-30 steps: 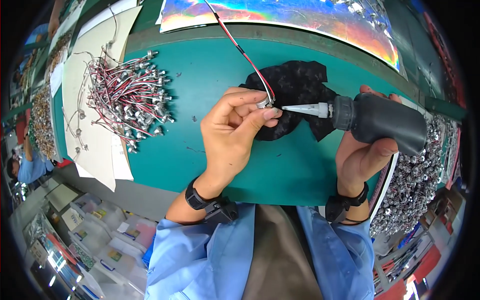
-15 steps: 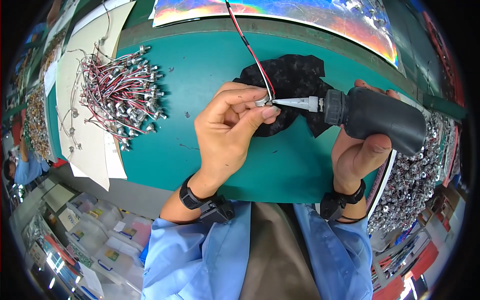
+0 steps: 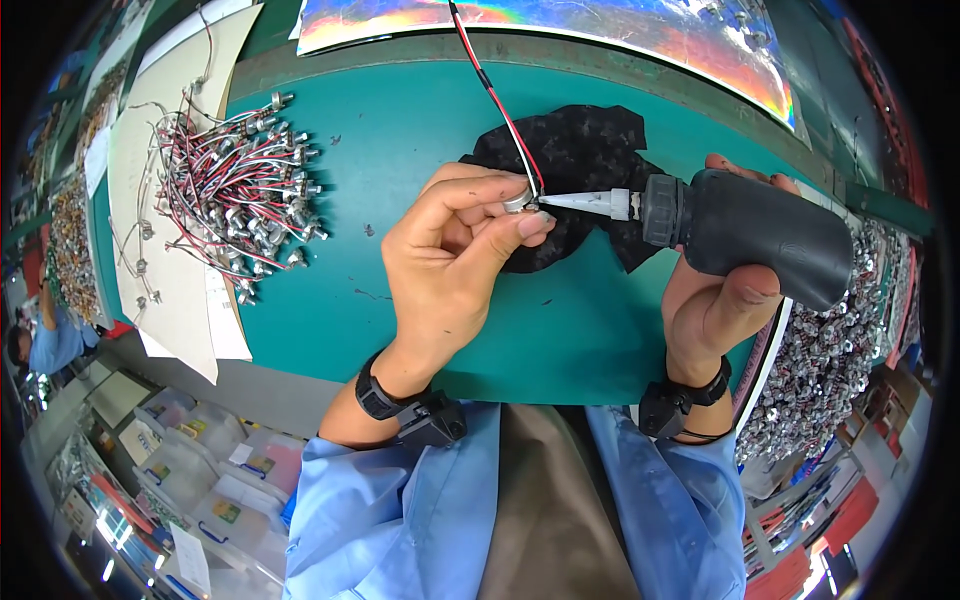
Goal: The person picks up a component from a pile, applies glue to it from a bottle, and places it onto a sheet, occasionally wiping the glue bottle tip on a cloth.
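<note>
Between its thumb and fingers, my left hand (image 3: 445, 255) pinches a small round metal potentiometer (image 3: 518, 202). Red, white and black wires (image 3: 505, 115) run up from it toward the top of the view. My right hand (image 3: 715, 310) is wrapped round a black squeeze bottle (image 3: 765, 238), which lies tilted on its side with its pale tapered nozzle (image 3: 590, 203) pointing left. The nozzle tip meets the potentiometer where the wires join, or nearly so; whether they touch I cannot tell. Beneath both hands a crumpled black cloth (image 3: 575, 140) lies on the green mat (image 3: 400, 120).
A heap of wired metal potentiometers (image 3: 250, 190) lies to the left, partly on cardboard (image 3: 170, 330). On the right is a large pile of similar small parts (image 3: 810, 390). A shiny iridescent sheet (image 3: 560, 30) lies at the far edge. Clear plastic boxes (image 3: 240, 490) stand at the lower left.
Both hands keep their grips. The left hand, the potentiometer and the nozzle tip have shifted very slightly left in the view, and so has the background.
</note>
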Available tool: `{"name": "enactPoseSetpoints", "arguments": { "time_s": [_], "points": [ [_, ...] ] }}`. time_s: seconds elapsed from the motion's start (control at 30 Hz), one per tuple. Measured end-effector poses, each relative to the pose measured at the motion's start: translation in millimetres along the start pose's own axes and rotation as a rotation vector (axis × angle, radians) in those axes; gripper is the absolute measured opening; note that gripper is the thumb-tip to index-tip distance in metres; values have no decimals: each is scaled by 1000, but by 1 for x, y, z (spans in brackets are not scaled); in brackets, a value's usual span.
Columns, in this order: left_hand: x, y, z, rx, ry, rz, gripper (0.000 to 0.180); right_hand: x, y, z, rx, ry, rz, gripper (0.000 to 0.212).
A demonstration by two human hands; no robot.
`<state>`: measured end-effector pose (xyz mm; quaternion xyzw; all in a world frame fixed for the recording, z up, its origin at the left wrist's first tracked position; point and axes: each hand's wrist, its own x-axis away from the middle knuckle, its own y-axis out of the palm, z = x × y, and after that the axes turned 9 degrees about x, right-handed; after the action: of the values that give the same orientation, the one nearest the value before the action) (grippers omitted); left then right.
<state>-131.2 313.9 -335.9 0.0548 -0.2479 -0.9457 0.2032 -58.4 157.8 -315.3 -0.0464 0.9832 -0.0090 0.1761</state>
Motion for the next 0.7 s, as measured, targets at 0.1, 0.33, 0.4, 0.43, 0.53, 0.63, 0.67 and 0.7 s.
{"name": "enactPoseSetpoints", "arguments": {
  "time_s": [0.1,0.33,0.4,0.43,0.53,0.63,0.67,0.7],
  "points": [
    [0,0,0,10,4,-5,18,-1,-1,0,-5,-2,1,76],
    [0,0,0,12,-1,-2,18,0,-1,2,-24,-16,8,77],
    [0,0,0,10,0,-2,18,0,0,1,-12,-10,9,77],
    [0,0,0,8,1,-2,18,0,0,0,-6,-6,9,78],
    [0,0,0,5,1,-4,18,-1,0,0,-8,-10,7,78],
    [0,-1,1,2,-4,-7,18,0,-1,1,-13,-7,7,78],
    [0,-1,1,4,-7,-9,18,0,-1,1,-17,-3,7,78],
    [0,-1,1,7,-10,-12,18,0,-2,1,-22,1,7,78]
  ]
}}
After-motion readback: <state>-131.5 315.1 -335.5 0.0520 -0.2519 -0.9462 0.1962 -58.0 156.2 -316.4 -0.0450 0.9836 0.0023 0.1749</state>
